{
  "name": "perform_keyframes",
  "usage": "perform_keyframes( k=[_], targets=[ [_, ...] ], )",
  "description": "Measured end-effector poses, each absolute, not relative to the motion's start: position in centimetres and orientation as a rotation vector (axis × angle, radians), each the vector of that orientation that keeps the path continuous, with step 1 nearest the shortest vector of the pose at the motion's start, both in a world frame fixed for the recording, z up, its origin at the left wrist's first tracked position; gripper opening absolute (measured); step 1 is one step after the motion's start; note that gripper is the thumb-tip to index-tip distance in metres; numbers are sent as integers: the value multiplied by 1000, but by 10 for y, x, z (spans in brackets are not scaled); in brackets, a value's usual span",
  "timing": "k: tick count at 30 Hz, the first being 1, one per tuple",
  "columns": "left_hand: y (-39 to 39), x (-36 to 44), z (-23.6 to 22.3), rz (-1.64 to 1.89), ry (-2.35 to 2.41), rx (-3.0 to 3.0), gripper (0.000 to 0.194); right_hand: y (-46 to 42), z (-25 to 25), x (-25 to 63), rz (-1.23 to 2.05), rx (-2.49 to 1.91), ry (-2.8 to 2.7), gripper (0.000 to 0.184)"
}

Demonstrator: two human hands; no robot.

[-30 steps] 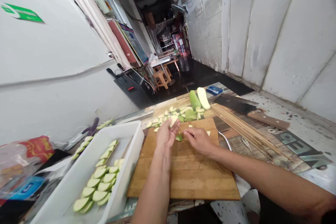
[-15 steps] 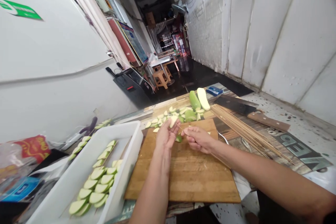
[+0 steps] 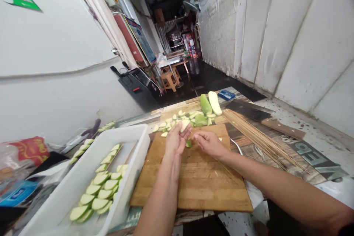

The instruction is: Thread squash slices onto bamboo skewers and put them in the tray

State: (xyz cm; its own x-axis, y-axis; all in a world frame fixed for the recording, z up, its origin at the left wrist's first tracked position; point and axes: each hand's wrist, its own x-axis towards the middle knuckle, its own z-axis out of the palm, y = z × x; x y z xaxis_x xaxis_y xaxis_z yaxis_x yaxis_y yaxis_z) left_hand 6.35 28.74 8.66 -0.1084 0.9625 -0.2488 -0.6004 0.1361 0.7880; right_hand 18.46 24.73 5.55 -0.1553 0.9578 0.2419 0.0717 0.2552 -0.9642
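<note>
My left hand (image 3: 174,141) pinches a pale zucchini slice (image 3: 183,125) above the far end of a wooden cutting board (image 3: 193,180). My right hand (image 3: 209,143) is closed on a thin bamboo skewer (image 3: 189,131) whose tip points at that slice. A small green piece (image 3: 188,143) sits between the two hands; I cannot tell whether it is on the skewer. Loose zucchini slices (image 3: 173,122) lie just beyond the board, with two zucchini halves (image 3: 209,104) behind them.
A white tray (image 3: 132,134) at the left holds skewered zucchini slices. A bundle of bamboo skewers (image 3: 257,136) and a cleaver (image 3: 262,118) lie at the right on the table. A white fridge (image 3: 49,66) stands at the left; bags sit at the near left.
Both hands stay close together over the board's far end, shifting slightly. The camera has tilted a little, so the tray and board sit slightly lower-left in view.
</note>
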Motion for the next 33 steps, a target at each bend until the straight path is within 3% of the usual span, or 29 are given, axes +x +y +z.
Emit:
perform_keyframes(
  k=[4, 9, 16, 21, 24, 28, 33],
  targets=[
    [288, 65, 84, 1382, 936, 506, 5, 251, 58, 185, 1687, -813, -1065, 27],
    [287, 70, 83, 1381, 932, 473, 4, 253, 59, 187, 1806, -734, -945, 27],
    [292, 57, 90, 1496, 981, 397, 5, 248, 67, 192, 1538, -914, -1265, 29],
    [297, 48, 92, 1503, 1001, 343, 9, 241, 64, 199, 1383, -1077, -1535, 21],
    [296, 45, 93, 1454, 899, 352, 11, 239, 58, 200, 1063, -1083, -1658, 22],
    [291, 42, 98, 1376, 661, 374, 35, 233, 58, 198, 631, -1038, -1663, 20],
    [286, 47, 104, 1340, 511, 494, 40, 229, 57, 198, 429, -965, -1663, 19]
  ],
)
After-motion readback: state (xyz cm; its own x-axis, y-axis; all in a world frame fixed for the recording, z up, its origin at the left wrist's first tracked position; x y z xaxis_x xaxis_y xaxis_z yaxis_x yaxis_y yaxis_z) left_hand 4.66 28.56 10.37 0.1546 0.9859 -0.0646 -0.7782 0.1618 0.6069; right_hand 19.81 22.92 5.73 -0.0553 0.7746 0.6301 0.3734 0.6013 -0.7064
